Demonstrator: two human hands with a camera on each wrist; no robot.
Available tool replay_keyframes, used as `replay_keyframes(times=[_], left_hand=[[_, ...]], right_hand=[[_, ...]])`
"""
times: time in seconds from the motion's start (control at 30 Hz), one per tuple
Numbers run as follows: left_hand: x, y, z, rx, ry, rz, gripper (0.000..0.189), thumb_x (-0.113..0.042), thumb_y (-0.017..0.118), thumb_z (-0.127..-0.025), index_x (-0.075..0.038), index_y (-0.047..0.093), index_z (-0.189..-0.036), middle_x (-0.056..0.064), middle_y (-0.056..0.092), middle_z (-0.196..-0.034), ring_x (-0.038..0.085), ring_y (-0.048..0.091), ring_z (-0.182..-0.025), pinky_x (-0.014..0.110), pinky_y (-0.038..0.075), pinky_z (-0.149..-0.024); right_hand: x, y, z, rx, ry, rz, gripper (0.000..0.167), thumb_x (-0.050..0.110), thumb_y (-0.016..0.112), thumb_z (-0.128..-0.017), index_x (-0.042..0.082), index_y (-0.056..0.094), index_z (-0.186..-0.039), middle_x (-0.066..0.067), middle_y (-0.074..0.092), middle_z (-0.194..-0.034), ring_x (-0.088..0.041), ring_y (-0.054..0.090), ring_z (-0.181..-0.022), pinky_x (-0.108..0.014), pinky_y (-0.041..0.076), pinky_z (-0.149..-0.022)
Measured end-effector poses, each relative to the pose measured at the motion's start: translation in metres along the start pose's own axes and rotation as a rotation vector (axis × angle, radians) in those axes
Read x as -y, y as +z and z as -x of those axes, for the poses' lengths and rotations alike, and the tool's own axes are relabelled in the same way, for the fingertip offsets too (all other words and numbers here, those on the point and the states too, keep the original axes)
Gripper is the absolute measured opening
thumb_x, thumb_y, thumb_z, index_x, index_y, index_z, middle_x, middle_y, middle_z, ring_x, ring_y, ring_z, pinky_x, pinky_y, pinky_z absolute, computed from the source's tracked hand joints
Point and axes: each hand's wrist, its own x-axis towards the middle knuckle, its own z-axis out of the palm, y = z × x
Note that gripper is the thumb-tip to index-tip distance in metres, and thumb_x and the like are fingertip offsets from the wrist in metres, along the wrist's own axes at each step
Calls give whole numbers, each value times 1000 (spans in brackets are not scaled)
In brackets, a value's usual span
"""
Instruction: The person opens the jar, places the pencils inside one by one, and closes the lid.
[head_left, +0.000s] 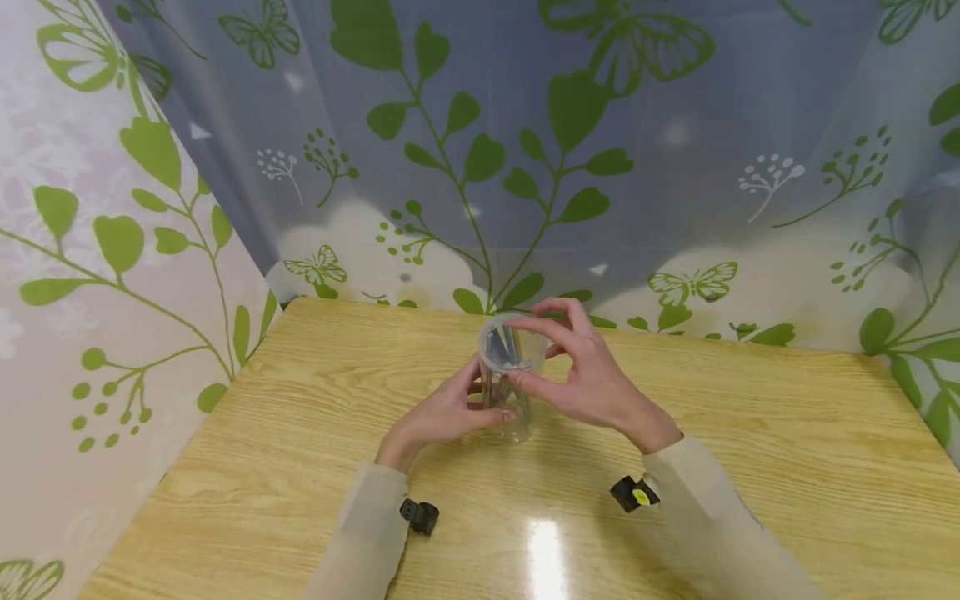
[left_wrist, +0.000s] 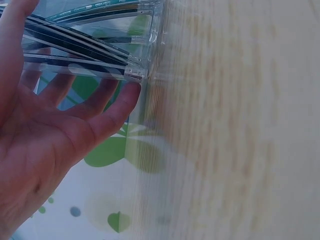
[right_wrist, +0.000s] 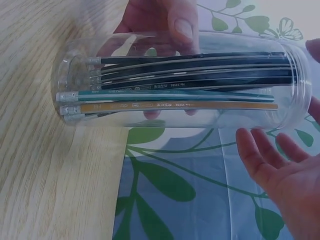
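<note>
A clear plastic jar with several pencils inside stands upright on the wooden table. My left hand grips its side, the thumb across the near face and the other fingers behind. My right hand spans the round top of the jar, thumb at the near edge, index finger reaching over the top. Dark pencils, a teal one and an orange one show through the wall in the right wrist view, eraser ends down. In the left wrist view, the little finger of my left hand extends near the jar's base.
The light wooden table spreads around the jar. Behind it hangs a blue-grey cloth with green leaves and butterflies, and a pale patterned cloth is at the left. Small dark devices sit at both sleeves.
</note>
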Motion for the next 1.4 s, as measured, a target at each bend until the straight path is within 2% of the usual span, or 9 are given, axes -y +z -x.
replay_keyframes(times=[0.13, 0.27, 0.47, 0.6, 0.77, 0.9, 1.13, 1.3, 1.4], left_hand=[[-1, 0, 1, 3, -5, -2, 103, -21, 77, -93, -51, 5, -159, -3, 22, -169, 31, 38, -149, 49, 46, -117], [-1, 0, 1, 4, 0, -1, 103, -21, 77, -93, -52, 4, -159, -5, 20, -169, 30, 38, -149, 49, 46, -117], [0, 0, 0, -1, 4, 2, 102, -21, 77, -93, -55, 5, -158, -8, 23, -167, 28, 38, -149, 48, 46, -117], [1, 0, -1, -7, 1, -3, 102, -21, 77, -93, -53, 6, -159, -7, 23, -168, 29, 38, -149, 48, 46, -117], [2, 0, 0, -8, 2, -2, 102, -22, 77, -93, -50, 6, -160, -4, 19, -170, 32, 35, -151, 50, 45, -117], [2, 0, 0, -7, 6, -3, 102, -23, 77, -93, -50, 5, -160, -5, 18, -170, 32, 36, -150, 51, 44, -118], [2, 0, 0, -4, 9, -4, 100, -21, 76, -94, -52, 8, -159, -6, 24, -168, 28, 39, -148, 46, 46, -117], [1, 0, -1, -7, 2, -7, 99, -22, 77, -93, -53, 10, -158, -7, 25, -167, 29, 39, -148, 46, 47, -116], [2, 0, -1, -6, -1, -10, 99, -24, 78, -93, -55, 10, -157, -8, 25, -166, 29, 39, -148, 47, 47, -116]], right_hand=[[-1, -1, 0, 26, -31, -10, 51, 13, 74, -87, 18, 64, -137, -11, 44, -155, -28, 61, -117, -42, 59, -88], [-1, -1, 0, 27, -24, 8, 43, 16, 77, -89, 18, 69, -131, -9, 50, -145, -26, 60, -118, -36, 57, -86], [0, 1, -2, -5, -5, 28, 46, 23, 86, -84, 20, 72, -127, -9, 48, -129, -21, 55, -111, -33, 54, -85], [-2, 1, -3, 3, -30, 30, 51, 23, 85, -85, 21, 68, -133, -10, 45, -145, -24, 57, -120, -34, 55, -85], [-3, 0, -5, 49, -78, -2, 52, 15, 75, -88, 20, 64, -138, -9, 44, -159, -30, 53, -137, -48, 56, -92], [-3, 0, -8, 54, -73, -2, 47, 16, 77, -88, 18, 68, -133, -8, 54, -147, -28, 55, -132, -49, 55, -96], [-2, 1, -11, 45, -14, 41, 51, 27, 84, -85, 22, 67, -133, -6, 51, -129, -22, 54, -111, -39, 52, -85], [-3, 1, -13, 80, -24, 12, 59, 26, 84, -85, 23, 62, -139, -5, 51, -144, -26, 54, -128, -53, 52, -100], [-4, 2, -16, 102, -42, -5, 61, 24, 85, -84, 23, 61, -141, -3, 55, -145, -26, 56, -130, -54, 51, -106]])
